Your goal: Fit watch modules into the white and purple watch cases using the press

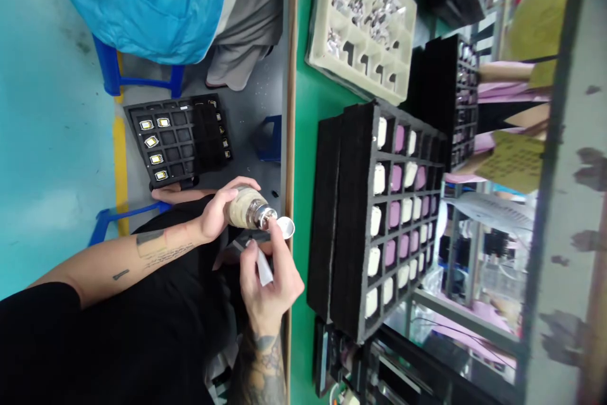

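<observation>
My left hand (218, 212) is wrapped round a pump dispenser bottle (241, 206) with a cloudy, yellowish body and a shiny metal neck. The bottle lies tilted, its top facing the table edge, and its round white lid (286, 228) stands flipped open. My right hand (272, 278) is closed on a small white wipe (263, 268), held between thumb and fingers. The right index fingertip touches or nearly touches the metal top of the bottle. Both hands are above my lap, beside the table edge.
On the green table (303, 203) stand black foam trays (351, 222) with white and purple pieces. A pale compartment tray (363, 26) holds small metallic parts. Another black tray (175, 139) sits low beside my leg. A person in blue (142, 0) sits close by.
</observation>
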`<state>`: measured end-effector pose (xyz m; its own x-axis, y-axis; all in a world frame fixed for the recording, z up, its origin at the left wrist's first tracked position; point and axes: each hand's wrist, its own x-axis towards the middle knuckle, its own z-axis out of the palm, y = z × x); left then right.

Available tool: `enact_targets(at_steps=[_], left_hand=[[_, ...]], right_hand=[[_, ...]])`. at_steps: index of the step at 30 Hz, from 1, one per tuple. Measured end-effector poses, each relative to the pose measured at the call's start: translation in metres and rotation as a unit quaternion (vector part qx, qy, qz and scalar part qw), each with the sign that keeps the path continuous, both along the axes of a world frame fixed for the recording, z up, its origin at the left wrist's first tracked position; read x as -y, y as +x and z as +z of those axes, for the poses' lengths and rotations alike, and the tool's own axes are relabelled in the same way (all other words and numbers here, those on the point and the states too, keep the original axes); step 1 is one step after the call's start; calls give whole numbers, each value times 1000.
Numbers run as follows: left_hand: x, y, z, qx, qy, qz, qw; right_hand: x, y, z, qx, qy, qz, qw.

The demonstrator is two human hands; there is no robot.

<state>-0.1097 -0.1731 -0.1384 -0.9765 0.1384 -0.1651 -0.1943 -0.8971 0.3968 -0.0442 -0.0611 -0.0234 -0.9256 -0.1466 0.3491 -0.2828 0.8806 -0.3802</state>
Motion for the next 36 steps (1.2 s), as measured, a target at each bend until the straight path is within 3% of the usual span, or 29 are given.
enact_targets(at_steps=[10,36], left_hand=[[-1,6,0,4,-4,-14,1000],[-1,4,-1,20,-2,-24,1000]], right_hand=[[-1,4,-2,-35,29,-15,999],[-3,6,-2,-14,25,21,999]])
